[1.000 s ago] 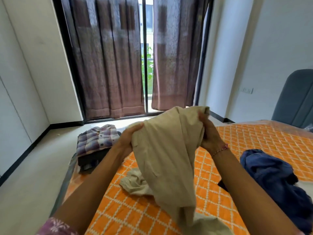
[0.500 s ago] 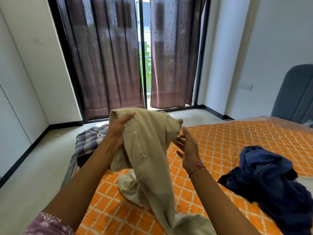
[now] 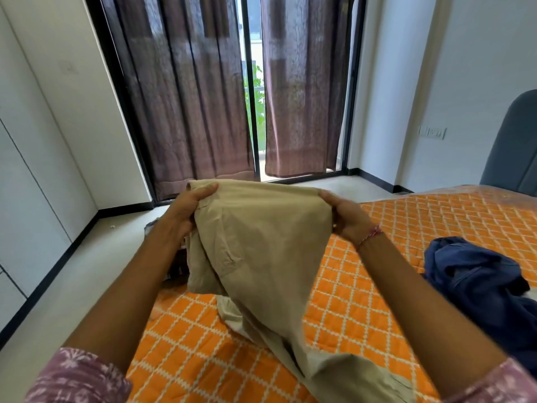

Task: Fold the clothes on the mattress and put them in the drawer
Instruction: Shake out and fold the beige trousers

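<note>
Left hand [image 3: 186, 210] and right hand [image 3: 345, 216] each grip a top corner of the beige trousers [image 3: 261, 245], stretched flat between them, legs trailing onto the orange mattress [image 3: 421, 222]. Blue garment [image 3: 479, 280] at 3 o'clock; curtains [image 3: 189, 97] at 12.
</note>
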`<state>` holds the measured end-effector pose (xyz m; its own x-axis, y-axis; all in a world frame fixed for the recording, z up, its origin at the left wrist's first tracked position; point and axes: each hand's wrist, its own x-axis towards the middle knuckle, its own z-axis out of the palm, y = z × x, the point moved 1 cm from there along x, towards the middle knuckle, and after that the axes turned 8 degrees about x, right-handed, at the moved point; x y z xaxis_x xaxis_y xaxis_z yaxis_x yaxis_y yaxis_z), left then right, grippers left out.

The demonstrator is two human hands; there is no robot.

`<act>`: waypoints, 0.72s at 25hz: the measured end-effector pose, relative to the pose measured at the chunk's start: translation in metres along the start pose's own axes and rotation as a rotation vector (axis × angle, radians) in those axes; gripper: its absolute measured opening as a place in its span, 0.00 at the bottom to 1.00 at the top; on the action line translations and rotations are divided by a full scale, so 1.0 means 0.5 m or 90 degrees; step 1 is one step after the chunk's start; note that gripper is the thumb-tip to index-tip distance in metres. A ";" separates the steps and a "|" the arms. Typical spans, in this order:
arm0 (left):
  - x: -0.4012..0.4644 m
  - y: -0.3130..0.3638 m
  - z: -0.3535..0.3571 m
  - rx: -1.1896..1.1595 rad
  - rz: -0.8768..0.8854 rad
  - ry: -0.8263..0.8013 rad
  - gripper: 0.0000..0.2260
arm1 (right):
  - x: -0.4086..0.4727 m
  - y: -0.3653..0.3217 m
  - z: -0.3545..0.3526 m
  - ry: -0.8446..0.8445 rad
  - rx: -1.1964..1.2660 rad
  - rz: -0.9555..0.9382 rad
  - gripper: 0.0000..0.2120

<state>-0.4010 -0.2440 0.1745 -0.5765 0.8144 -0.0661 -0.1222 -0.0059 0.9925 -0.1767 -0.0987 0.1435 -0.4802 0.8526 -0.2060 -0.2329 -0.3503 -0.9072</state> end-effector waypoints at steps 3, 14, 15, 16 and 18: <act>0.004 -0.014 -0.006 -0.122 0.004 -0.018 0.23 | 0.016 -0.074 0.023 0.013 0.050 -0.126 0.06; 0.002 -0.037 0.069 -0.167 0.068 -0.152 0.15 | 0.054 -0.178 -0.048 -0.009 0.088 -0.164 0.27; 0.010 -0.028 0.083 -0.092 0.092 -0.149 0.13 | 0.046 -0.177 -0.049 -0.022 0.057 -0.158 0.41; 0.021 -0.017 0.099 -0.024 0.098 -0.140 0.10 | 0.039 -0.168 -0.052 0.001 0.006 -0.149 0.49; 0.030 0.015 0.121 0.039 0.081 -0.085 0.11 | 0.047 -0.165 -0.064 0.057 -0.079 -0.173 0.51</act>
<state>-0.3617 -0.1967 0.1872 -0.4709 0.8794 0.0708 -0.0037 -0.0822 0.9966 -0.1415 -0.0373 0.2016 -0.3374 0.9411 0.0234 -0.2345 -0.0600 -0.9703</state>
